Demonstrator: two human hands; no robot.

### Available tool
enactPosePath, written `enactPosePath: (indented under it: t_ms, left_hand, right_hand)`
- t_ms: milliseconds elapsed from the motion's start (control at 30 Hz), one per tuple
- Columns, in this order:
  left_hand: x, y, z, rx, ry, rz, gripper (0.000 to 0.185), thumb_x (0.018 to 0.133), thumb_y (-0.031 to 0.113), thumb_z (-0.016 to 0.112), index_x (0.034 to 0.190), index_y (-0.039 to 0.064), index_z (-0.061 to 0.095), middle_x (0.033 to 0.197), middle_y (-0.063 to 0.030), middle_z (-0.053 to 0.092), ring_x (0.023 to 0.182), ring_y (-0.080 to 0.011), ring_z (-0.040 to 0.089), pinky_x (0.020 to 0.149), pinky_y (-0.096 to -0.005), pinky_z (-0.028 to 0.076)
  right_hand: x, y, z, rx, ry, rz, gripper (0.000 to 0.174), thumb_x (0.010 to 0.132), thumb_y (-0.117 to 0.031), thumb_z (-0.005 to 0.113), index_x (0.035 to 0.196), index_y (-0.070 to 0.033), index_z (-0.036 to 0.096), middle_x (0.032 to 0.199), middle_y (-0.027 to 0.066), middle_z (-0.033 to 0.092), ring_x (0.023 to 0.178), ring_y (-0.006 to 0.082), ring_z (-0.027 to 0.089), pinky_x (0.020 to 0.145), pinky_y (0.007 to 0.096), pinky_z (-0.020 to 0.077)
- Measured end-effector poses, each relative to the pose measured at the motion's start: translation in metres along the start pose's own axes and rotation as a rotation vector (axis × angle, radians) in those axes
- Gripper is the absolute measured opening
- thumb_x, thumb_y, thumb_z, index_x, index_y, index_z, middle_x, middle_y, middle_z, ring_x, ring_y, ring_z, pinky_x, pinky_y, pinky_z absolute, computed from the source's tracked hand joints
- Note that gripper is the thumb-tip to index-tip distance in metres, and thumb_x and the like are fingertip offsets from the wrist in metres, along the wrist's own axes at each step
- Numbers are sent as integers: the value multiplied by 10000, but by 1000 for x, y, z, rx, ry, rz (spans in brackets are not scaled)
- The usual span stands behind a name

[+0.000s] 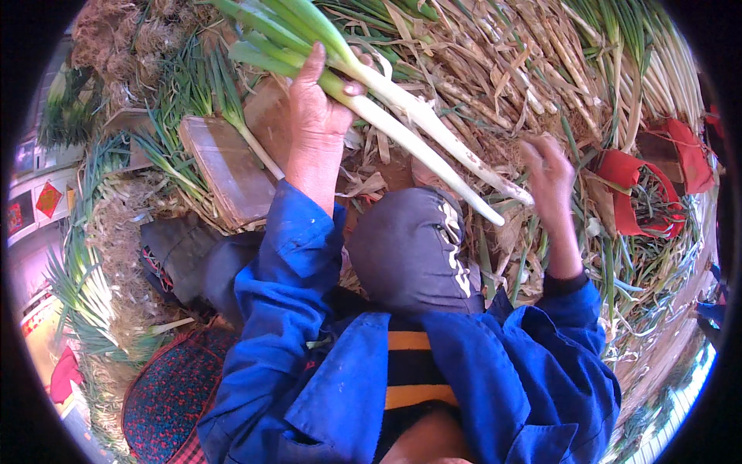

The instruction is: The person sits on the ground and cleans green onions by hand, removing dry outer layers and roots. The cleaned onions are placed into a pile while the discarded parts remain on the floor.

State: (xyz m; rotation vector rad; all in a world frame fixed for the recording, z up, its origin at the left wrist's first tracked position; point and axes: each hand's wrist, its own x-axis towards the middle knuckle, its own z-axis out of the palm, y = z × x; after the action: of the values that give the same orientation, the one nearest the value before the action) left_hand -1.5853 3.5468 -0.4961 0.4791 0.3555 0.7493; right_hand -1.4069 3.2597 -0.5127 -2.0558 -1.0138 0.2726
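My left hand point(324, 95) is wrapped around two large green onions point(429, 116) where the white shafts turn to green leaves. Their pale ends slant down to the right, above my dark-trousered knee point(406, 249). One shaft looks clean and white; the other bears brown specks and a torn bit of skin. Beside the root ends hangs my right hand point(548, 174), slightly blurred, its fingers apart and bent, with nothing visible in it. Underneath lie dry husks and peeled leaves point(510, 243).
Unpeeled onions with dry brown skins point(498, 75) are heaped ahead. Cleaner onions point(666, 75) stand at the far right, near red strips point(623, 168). A wooden board point(229, 168) sits left among loose onions. Rooty bundles point(116, 267) line the left, beside a patterned cushion point(174, 394).
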Motion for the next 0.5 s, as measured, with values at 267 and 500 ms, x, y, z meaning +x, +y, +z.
enactPosePath:
  t_ms: [267, 500]
  left_hand:
    - [-8, -2, 4, 45, -146, -59, 429, 807, 425, 632, 950, 28, 554, 858, -138, 561, 839, -269, 530, 444, -210, 393]
    - [-5, -8, 0, -20, -337, -153, 553, 760, 590, 599, 859, 46, 581, 766, -75, 521, 754, -201, 472, 433, -216, 356]
  right_hand:
    - [53, -94, 64, 412, -419, -16, 181, 829, -133, 607, 873, 39, 643, 776, 99, 590, 747, 180, 569, 691, 299, 446]
    - [42, -81, 69, 233, -327, -83, 163, 783, -124, 577, 789, 39, 578, 697, 144, 553, 656, 152, 540, 624, 325, 440]
